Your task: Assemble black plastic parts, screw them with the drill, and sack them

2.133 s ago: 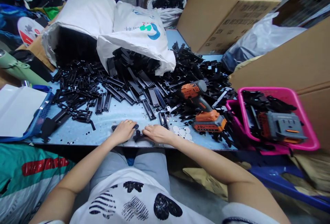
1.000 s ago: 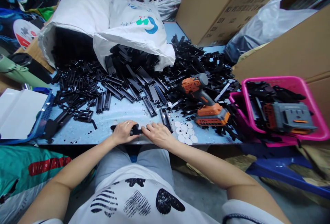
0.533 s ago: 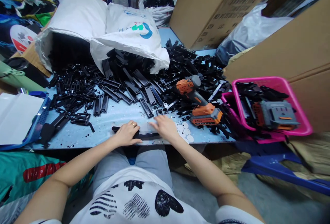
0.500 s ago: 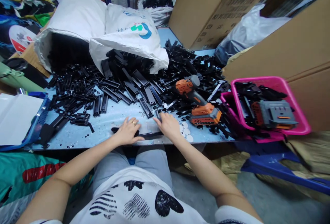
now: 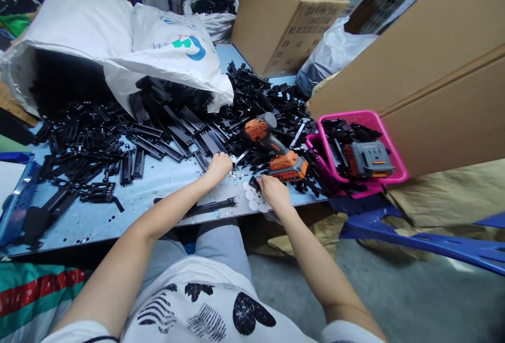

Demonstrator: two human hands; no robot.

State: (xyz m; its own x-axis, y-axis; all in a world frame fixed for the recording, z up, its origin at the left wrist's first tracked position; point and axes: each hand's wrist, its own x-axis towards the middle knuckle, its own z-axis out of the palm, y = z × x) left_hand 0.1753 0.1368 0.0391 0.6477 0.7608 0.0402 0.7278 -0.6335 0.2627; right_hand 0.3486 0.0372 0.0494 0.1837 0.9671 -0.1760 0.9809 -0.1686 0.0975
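My left hand (image 5: 219,168) reaches over the bench to the near end of the long black slotted strips (image 5: 211,143), beside some tiny loose pieces. Its fingers are bent together, and whatever they pinch is hidden. Above several white round discs (image 5: 252,195), my right hand (image 5: 275,191) has its fingers closed on a small black part (image 5: 255,182). Between my forearms a long black plastic part (image 5: 215,205) lies along the bench's front edge, touched by neither hand. An orange and grey cordless driver (image 5: 276,148) rests on black parts just beyond my right hand.
Two white sacks (image 5: 79,22) spill heaps of black plastic parts across the bench. A pink basket (image 5: 394,148) at the right holds black parts and a grey-orange battery. Behind stand a cardboard box (image 5: 260,22) and a clear plastic bag (image 5: 335,51). A blue tray (image 5: 19,201) sits far left.
Both hands have left the long black part at the front edge. My left hand moved forward and right to the strips; my right moved to the white discs. The view has swung right.
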